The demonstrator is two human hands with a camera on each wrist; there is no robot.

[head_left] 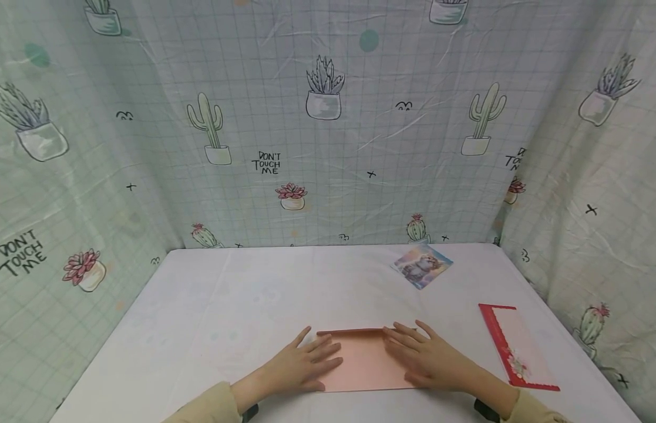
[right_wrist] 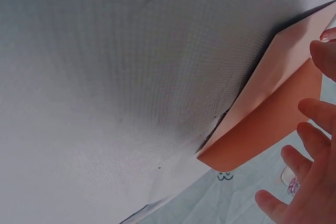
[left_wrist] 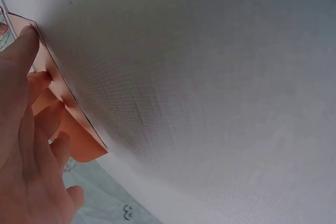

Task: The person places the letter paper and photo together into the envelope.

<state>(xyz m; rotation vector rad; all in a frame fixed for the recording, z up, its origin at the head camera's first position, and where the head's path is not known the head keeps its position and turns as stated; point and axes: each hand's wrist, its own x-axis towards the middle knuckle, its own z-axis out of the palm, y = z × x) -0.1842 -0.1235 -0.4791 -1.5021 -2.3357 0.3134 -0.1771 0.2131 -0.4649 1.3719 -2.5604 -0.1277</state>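
On a white tabletop [head_left: 243,305], a folded, pale-pink paper rectangle [head_left: 362,365] lies between a person's left hand [head_left: 301,365] and right hand [head_left: 432,359], both with fingers spread apart over its ends.

Two hands [head_left: 303,365] [head_left: 430,359], one folded pink paper [head_left: 364,369], one red-edged card [head_left: 524,343], one colourful picture card [head_left: 423,266], one white worktop [head_left: 227,305], two beige sleeves [head_left: 208,405] [head_left: 534,409]

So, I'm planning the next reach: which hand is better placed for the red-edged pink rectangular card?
Likely the right hand: the card lies on its outer side, while the left hand is farther.
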